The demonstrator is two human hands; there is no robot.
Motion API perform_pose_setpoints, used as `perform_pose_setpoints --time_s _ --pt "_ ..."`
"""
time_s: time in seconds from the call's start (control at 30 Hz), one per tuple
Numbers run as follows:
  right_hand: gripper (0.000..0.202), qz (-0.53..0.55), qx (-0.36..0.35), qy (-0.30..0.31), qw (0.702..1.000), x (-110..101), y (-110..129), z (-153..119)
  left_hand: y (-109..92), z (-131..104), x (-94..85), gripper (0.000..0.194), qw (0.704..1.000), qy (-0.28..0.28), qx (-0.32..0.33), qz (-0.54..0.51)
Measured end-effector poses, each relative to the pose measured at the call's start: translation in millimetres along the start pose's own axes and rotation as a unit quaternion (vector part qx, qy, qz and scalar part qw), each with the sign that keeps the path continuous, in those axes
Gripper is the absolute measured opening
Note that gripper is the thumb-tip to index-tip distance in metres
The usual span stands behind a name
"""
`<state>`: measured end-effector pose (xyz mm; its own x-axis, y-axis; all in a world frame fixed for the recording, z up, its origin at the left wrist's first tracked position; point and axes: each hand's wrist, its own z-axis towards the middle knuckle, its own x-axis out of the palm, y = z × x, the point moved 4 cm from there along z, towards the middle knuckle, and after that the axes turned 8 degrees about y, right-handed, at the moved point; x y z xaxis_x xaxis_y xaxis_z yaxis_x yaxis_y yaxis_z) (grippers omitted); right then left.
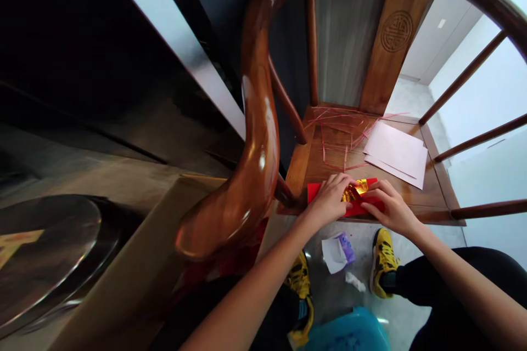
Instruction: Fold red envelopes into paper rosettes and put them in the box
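Observation:
A red envelope (314, 191) with shiny gold print lies near the front edge of a brown wooden chair seat (302, 167). My left hand (332, 196) rests over its left part, fingers curled and pressed onto the paper. On the other end, my right hand (388, 205) pinches the envelope, thumb below and fingers above. The gold part shows between both hands, and it seems slightly raised or folded there. My fingers hide some of the paper. Thin red strips (346, 157) are scattered on the seat behind the envelope. White sheets (397, 151) lie to their right, overlapping.
The chair's curved armrest (260, 120) rises on the left, with spindles around the seat. A cardboard box (135, 252) and a dark round stool (49, 252) stand farther left. Below are a purple-and-white packet (337, 251), crumpled tissue (354, 282) and a blue plastic item (349, 332).

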<state>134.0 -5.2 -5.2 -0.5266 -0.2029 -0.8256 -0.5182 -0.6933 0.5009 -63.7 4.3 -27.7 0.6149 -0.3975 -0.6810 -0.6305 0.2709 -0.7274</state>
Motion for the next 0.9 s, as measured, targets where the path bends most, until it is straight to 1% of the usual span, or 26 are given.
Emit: perform_pose_setpoints --time_s 0.1,0.13,0.3,0.33,0.43,0.6,0.77,0.9 --pt "0.008 0.022 0.01 0.023 0.999 6.6 -2.9 -0.8 -1.3 -1.3 -1.3 0.046 1.0 0.009 0.004 0.007" --pt "0.009 0.028 0.018 0.026 0.999 9.3 -4.7 -1.5 -2.1 -2.2 -1.8 0.045 1.0 0.012 0.007 0.012" --pt "0.028 0.039 0.08 0.031 0.996 21.0 -19.2 -7.9 -4.4 -5.5 -5.1 0.05 0.999 0.021 0.012 0.044" --pt "0.029 0.038 0.089 0.03 0.995 21.7 -22.3 -9.2 -4.1 -5.4 -5.4 0.052 0.999 0.022 0.013 0.048" --pt "0.023 0.041 0.096 0.033 0.994 21.7 -28.8 -12.0 -2.8 -3.8 -5.4 0.056 0.998 0.025 0.014 0.059" --pt "0.02 0.067 0.119 0.025 0.99 20.0 -31.5 -10.9 -2.4 -3.0 -5.4 0.056 0.996 0.027 0.029 0.077" --pt "0.021 0.122 0.169 0.015 0.978 20.2 -35.9 -6.5 -2.2 -4.3 -6.1 0.053 0.995 0.027 0.039 0.09" --pt "0.025 0.134 0.201 0.02 0.97 21.2 -41.8 -5.3 -0.6 -4.0 -5.3 0.05 0.994 0.018 0.046 0.098"
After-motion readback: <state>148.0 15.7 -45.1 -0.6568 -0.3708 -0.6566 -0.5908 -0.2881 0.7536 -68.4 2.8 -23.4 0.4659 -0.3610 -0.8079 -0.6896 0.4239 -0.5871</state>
